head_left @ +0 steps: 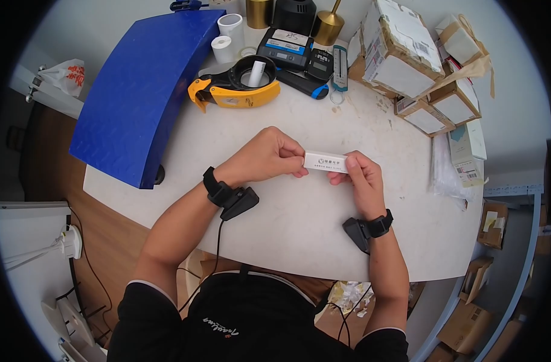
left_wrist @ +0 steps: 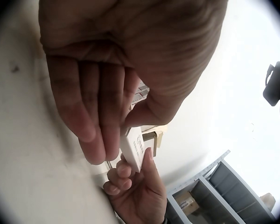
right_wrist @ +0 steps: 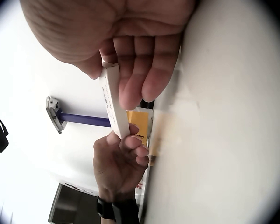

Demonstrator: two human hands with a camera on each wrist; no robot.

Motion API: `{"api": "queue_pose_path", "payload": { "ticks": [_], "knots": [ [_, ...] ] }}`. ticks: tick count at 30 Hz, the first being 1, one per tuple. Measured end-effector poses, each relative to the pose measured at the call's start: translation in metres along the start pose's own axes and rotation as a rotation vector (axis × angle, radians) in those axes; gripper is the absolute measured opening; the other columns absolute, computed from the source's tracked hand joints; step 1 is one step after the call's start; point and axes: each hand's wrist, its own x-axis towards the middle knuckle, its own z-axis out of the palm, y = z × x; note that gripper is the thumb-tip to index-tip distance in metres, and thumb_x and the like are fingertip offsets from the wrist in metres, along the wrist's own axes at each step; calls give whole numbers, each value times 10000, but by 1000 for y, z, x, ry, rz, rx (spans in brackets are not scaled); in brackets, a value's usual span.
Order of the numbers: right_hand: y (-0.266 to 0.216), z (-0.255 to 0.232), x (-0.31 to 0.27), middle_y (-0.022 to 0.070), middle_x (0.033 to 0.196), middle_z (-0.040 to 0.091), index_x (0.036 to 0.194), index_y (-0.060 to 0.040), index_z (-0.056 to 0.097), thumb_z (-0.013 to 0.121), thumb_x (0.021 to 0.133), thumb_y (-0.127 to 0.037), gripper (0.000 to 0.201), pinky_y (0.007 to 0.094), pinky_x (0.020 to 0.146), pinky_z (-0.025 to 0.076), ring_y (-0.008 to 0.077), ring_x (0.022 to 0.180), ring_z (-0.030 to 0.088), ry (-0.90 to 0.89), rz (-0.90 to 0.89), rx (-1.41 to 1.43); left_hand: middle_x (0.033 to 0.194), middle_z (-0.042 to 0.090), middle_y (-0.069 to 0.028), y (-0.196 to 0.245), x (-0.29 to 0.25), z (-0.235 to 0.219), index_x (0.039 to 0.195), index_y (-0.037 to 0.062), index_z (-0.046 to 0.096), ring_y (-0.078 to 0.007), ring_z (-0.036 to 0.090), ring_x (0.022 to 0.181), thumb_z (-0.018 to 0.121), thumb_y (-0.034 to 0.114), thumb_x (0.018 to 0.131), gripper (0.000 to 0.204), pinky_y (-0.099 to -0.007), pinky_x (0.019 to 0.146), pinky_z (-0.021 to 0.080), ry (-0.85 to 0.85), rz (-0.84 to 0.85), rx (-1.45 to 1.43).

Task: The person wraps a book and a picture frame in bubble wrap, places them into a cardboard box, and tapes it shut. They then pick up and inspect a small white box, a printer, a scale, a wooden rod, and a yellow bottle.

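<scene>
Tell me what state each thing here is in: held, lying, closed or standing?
small white box: closed, held level above the table, one end in each hand.
left hand: pinches the box's left end.
right hand: pinches the box's right end.
tape dispenser: lying on the table, untouched.
cardboard boxes: stacked, taped shut.
white rolls: standing upright.

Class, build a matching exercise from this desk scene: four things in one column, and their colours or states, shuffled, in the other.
Things:
1. small box
2. tape dispenser
3. curved panel
4. round table

Descriptions:
A. blue, left of the hands
B. white, bears everything
C. yellow and black, lying behind the hands
D. white, pinched at both ends by left hand and right hand

Pairs: 1-D, 2-C, 3-A, 4-B
</scene>
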Motion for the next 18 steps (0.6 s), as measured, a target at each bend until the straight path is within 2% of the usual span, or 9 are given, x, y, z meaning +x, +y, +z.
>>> {"api": "queue_pose_path", "payload": {
  "ticks": [10, 12, 15, 18],
  "knots": [
    [-1, 1, 0, 95, 909, 723, 1013, -5, 641, 487, 1078, -324, 360, 270, 751, 566, 116, 795, 677, -6, 17, -8, 890, 757, -149, 0, -1, 2, 1029, -91, 738, -149, 736, 811, 622, 47, 865, 244, -258, 808, 578, 16, -13, -26],
    [-1, 2, 0, 94, 910, 723, 1013, -6, 641, 487, 1078, -324, 360, 269, 750, 566, 116, 796, 677, -3, 18, -5, 810, 749, -123, -2, 0, 3, 950, -80, 749, -126, 723, 744, 647, 57, 844, 201, -225, 739, 562, 41, 17, -17],
    [-1, 2, 0, 91, 913, 723, 1017, -6, 642, 484, 1079, -328, 364, 269, 753, 566, 115, 797, 677, -2, 24, -1, 864, 755, -134, 1, -1, 1, 996, -89, 741, -142, 733, 796, 621, 42, 853, 228, -249, 791, 575, 12, -5, 15],
    [0, 1, 0, 89, 914, 723, 1023, -8, 643, 479, 1080, -337, 372, 269, 760, 565, 113, 798, 676, -8, 33, 0, 857, 753, -133, 3, -2, 2, 984, -88, 741, -142, 732, 792, 624, 43, 852, 220, -249, 791, 575, 12, -3, -3]
  ]
}}
